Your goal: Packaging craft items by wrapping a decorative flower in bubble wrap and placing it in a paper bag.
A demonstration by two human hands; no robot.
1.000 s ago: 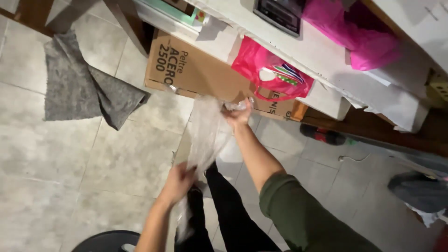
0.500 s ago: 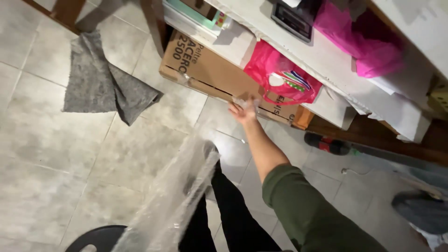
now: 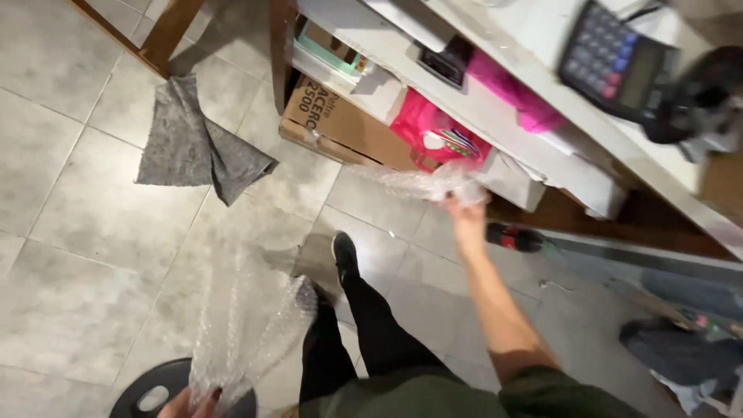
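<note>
A long sheet of clear bubble wrap (image 3: 255,325) stretches between my two hands above the tiled floor. My right hand (image 3: 463,203) is raised near the shelf and grips one crumpled end of the wrap. At the bottom edge of the view, my left hand (image 3: 190,404) pinches the other end; only its fingers show. My legs in black trousers (image 3: 356,333) stand below the sheet.
A grey cloth (image 3: 193,147) lies on the floor at the left. A cardboard box (image 3: 340,124) and a pink bag (image 3: 437,135) sit under a white shelf (image 3: 526,116) holding a calculator (image 3: 619,66). A round black object (image 3: 151,391) sits by my left hand. A dark bottle (image 3: 515,237) lies on the floor.
My right hand has swung rightward with its end of the wrap, spreading the sheet wider. My left hand dropped to the bottom edge. The view shifted up toward the shelf.
</note>
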